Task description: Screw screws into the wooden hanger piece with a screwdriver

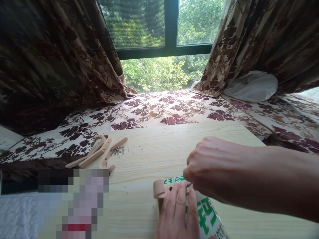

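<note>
A pale wooden hook (159, 188) with a rounded end and a dark hole lies on a white package with green print (207, 212). My left hand (175, 209) rests over the hook, fingers stretched along it, pressing it against the package. Just right of those fingers, my right hand (208, 164) is closed in a fist with its fingertips at the hook. A small dark metal piece (188, 185), perhaps a screw, shows below these fingertips. What the fist itself grips is hidden. Several similar curved wooden hooks (98, 154) lie at the table's left edge beside small screws (119, 151).
Everything rests on a pale wood-grain table (139, 152). Beyond it is a ledge with floral cloth (159, 108), below a window with patterned curtains (214, 73). A white plastic bag (253, 85) lies at the right. A blurred-out patch covers the lower left.
</note>
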Available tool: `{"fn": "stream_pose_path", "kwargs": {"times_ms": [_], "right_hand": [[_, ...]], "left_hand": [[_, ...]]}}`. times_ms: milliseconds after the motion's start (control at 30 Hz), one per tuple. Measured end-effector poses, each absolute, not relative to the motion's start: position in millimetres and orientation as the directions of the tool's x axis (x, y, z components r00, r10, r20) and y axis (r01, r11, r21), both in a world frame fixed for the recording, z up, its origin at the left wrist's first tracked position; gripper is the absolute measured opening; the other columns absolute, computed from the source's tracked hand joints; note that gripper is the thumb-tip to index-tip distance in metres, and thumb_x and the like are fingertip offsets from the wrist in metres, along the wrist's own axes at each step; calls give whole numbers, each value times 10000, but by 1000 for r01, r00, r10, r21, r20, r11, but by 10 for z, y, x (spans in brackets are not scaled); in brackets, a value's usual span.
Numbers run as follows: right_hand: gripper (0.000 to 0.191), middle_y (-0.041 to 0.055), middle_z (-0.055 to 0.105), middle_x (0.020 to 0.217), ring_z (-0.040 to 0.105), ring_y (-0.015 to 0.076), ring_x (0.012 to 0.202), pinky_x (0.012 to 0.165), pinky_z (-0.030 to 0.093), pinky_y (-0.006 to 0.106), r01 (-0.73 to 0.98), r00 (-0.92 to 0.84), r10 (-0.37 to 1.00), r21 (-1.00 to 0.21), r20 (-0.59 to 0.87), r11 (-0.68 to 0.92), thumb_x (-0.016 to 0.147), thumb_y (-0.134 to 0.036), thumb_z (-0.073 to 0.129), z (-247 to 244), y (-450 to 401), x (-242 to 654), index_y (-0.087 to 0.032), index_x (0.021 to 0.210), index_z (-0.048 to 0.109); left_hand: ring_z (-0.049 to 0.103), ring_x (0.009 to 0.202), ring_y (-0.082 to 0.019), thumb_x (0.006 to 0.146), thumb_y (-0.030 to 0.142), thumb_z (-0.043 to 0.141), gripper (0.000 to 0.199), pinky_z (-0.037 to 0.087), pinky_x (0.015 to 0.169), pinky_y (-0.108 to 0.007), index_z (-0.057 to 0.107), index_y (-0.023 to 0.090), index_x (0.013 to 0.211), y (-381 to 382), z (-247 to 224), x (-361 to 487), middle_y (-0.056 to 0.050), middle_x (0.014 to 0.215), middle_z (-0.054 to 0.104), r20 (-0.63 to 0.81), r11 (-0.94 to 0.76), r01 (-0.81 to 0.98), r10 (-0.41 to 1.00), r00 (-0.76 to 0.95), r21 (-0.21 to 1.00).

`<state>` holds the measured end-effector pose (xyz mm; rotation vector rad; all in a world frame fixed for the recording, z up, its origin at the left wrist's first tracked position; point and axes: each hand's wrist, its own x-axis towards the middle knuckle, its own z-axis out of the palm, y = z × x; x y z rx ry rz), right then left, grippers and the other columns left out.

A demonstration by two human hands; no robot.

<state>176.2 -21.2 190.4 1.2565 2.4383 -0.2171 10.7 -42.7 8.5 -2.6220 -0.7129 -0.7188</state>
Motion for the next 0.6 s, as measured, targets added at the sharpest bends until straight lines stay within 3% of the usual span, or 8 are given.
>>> {"fn": "stream_pose_path", "kwargs": {"times_ms": [100,233,400,467,600], "right_hand": [[303,-60,399,416,208,87,334,341,181,273,812,-546,772,20,-325,583,687,-101,613,1854,-219,1787,-211,488,413],[248,-58,397,415,187,85,342,369,185,274,813,-544,785,47,-296,581,703,-88,585,1859,-227,1772,-211,519,473],[114,-6,530,511,318,111,399,398,204,291,823,-499,806,118,-317,556,732,-122,587,1912,-210,1750,-184,635,591],[77,20,597,610,425,127,469,426,237,292,832,-501,804,78,-320,549,727,-115,581,1921,-204,1768,-168,741,636],[301,58,651,881,559,159,711,535,335,276,834,-547,798,-86,-254,545,707,-64,554,1930,-225,1843,-164,976,644]], "left_hand": [[588,1097,-284,875,545,364,578,529,834,-379,495,119,1244,-386,85,170,-111,1200,616,561,-835,511,328,760,-203],[616,1047,-262,860,554,397,547,544,804,-367,564,122,1151,-388,160,212,-102,1141,648,602,-828,527,324,730,-192],[593,1086,-254,874,516,397,527,535,849,-367,578,98,1140,-427,223,261,-110,1182,628,610,-804,579,391,689,-139],[585,1096,-262,865,537,412,560,532,864,-380,558,99,1181,-429,209,275,-113,1203,615,583,-803,581,410,701,-134],[551,1144,-277,851,560,440,634,518,898,-392,500,85,1267,-428,169,261,-126,1255,579,546,-800,586,436,715,-129]]}}
